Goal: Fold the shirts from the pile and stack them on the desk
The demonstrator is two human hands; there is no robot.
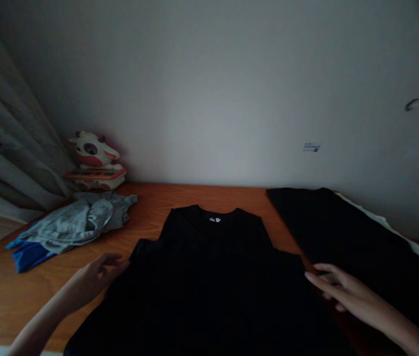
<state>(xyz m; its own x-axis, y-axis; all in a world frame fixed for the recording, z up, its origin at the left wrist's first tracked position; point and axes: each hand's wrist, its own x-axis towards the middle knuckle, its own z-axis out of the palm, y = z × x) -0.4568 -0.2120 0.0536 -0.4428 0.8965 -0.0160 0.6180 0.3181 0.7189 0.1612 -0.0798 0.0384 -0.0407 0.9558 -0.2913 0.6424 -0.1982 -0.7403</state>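
A black shirt [209, 291] lies spread in front of me, its neckline at the far side with a small white print inside the collar. Its folds and near part are hard to make out in the dark cloth. My left hand [96, 279] is at the shirt's left edge, fingers loosely bent and apart, one fingertip against the cloth. At the right edge my right hand [343, 289] is held much the same way. Its thumb tip meets the shirt and the other fingers curl loosely. No cloth shows between the fingers of either hand.
Grey and blue clothes [79, 222] lie crumpled on the wooden surface [150, 198] at left. Behind them stands a cow-shaped toy keyboard [96, 163]. More black cloth [343, 232] with a white edge is spread at right. A curtain [9, 133] hangs left, and a wall [213, 99] closes the back.
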